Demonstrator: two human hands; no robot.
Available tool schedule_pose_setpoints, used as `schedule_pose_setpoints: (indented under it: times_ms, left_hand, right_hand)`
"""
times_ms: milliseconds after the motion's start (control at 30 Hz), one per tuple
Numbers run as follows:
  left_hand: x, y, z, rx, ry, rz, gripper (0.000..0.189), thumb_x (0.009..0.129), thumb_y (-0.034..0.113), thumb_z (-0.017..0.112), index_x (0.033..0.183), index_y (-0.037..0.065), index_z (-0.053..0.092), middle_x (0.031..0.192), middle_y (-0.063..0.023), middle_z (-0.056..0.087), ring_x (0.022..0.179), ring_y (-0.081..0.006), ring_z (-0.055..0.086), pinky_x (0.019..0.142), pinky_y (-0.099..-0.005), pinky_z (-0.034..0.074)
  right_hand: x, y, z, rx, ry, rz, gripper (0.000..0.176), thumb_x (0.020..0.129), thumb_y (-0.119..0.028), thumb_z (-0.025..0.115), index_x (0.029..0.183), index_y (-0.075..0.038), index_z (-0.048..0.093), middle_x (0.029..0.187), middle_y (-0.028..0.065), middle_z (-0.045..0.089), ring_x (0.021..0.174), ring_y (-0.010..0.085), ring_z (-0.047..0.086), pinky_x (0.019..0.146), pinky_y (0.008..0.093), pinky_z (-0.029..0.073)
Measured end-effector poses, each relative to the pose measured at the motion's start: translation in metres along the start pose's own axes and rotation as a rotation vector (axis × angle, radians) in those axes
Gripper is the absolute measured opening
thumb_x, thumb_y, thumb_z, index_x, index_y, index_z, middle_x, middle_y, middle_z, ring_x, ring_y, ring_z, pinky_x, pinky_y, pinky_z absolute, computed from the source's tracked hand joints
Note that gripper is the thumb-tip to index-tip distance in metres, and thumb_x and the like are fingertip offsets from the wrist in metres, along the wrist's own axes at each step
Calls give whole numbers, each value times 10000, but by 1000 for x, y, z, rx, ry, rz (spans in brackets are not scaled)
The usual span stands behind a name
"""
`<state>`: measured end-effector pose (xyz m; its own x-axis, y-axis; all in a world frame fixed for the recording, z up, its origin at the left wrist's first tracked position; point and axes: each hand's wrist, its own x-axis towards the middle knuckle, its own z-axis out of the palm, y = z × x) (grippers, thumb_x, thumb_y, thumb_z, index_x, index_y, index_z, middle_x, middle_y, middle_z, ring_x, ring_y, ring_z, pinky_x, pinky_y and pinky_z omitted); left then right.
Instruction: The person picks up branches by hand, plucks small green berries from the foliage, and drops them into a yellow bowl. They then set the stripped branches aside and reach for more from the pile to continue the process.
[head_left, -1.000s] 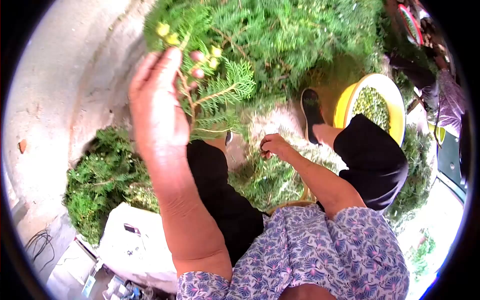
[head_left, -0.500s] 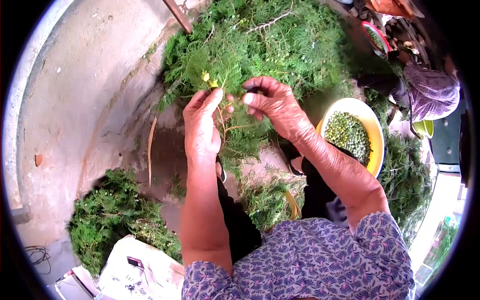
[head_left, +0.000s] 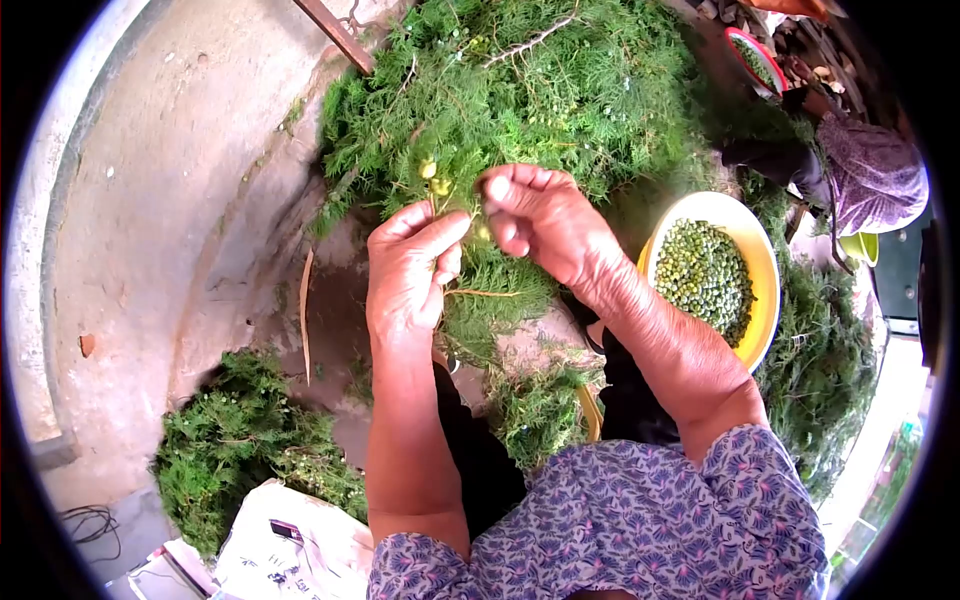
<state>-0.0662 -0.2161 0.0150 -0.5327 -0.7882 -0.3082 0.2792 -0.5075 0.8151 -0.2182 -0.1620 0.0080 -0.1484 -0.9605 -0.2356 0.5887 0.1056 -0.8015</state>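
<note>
My left hand is closed on an evergreen sprig, the stem pinched between thumb and fingers. Small yellow-green cones stick up above the thumb, and feathery leaves hang below the hand. Just to the right, my right hand has its fingers curled in against the thumb, close to the sprig. Whatever lies between those fingertips is too small or blurred to make out. Beside my right forearm stands a yellow bucket holding many small green cones.
A large heap of evergreen branches fills the ground ahead. Smaller piles lie at lower left and right. Another person sits at upper right, near a red-rimmed basin. A pale sack lies at lower left.
My left hand has turned a little, and the cones above it sit slightly lower and further right. My right hand's fingers have curled in more. The view has shifted slightly.
</note>
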Motion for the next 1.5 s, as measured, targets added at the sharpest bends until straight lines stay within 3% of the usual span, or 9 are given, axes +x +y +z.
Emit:
schedule_pose_setpoints:
  times_ms: [33,200,267,500,700,1100,1267,1367,1500]
  left_hand:
    - [1,-1,0,3,-1,1,58,754,14,620,770,-3,567,632,-14,534,463,-66,452,400,-178,299]
    - [5,-6,2,-72,65,102,60,777,14,594,826,17,561,687,-16,533,471,-88,420,426,-203,312]
    - [4,-7,6,-75,104,125,55,781,28,598,821,19,561,696,-14,536,479,-93,425,431,-203,316]
    - [7,-11,14,-100,164,113,91,783,38,599,861,20,556,720,-34,552,493,-91,418,442,-194,321]
    - [13,-12,12,-157,120,143,107,780,55,607,869,26,556,779,-59,585,525,-82,423,455,-191,322]
    - [9,-14,19,-12,51,162,152,735,-38,610,844,33,533,687,-23,540,465,-61,409,407,-179,286]
    - [9,-13,24,-72,17,148,165,698,-60,645,793,28,543,658,-19,558,458,-47,427,394,-166,279]
    - [3,-13,28,168,85,208,81,767,12,586,838,27,551,686,-10,538,483,-68,436,412,-188,296]
    - [-3,-11,35,312,161,211,101,804,130,580,826,32,565,686,1,527,498,-88,471,422,-191,321]
  right_hand:
    - [3,-1,-3,253,-31,64,120,821,-126,578,874,-19,587,668,22,568,478,99,466,432,203,370]
    - [-1,-16,2,315,60,-17,95,818,-82,571,884,-18,544,713,60,583,616,137,567,511,218,454]
    - [-4,-12,-6,237,-34,27,118,802,-67,588,899,-21,538,748,64,589,645,144,580,525,214,463]
    - [-12,-1,-2,30,139,-62,211,752,-66,653,916,-13,530,697,36,564,597,110,542,480,205,420]
    - [-13,-4,-3,-109,90,124,141,758,-60,646,861,13,585,687,44,590,533,91,531,428,192,415]
    - [-13,-2,-4,-45,100,16,131,765,-27,627,876,5,566,686,41,578,534,93,526,431,201,409]
    - [-11,-14,-19,288,24,85,64,810,-47,564,859,-18,535,715,56,567,600,139,546,504,234,432]
    - [-7,-30,-31,334,8,-45,104,828,-71,540,925,-39,521,881,93,562,684,162,538,564,246,430]
    - [-6,-31,-27,193,40,-104,93,810,-151,594,820,-59,578,702,34,570,525,113,493,438,220,375]
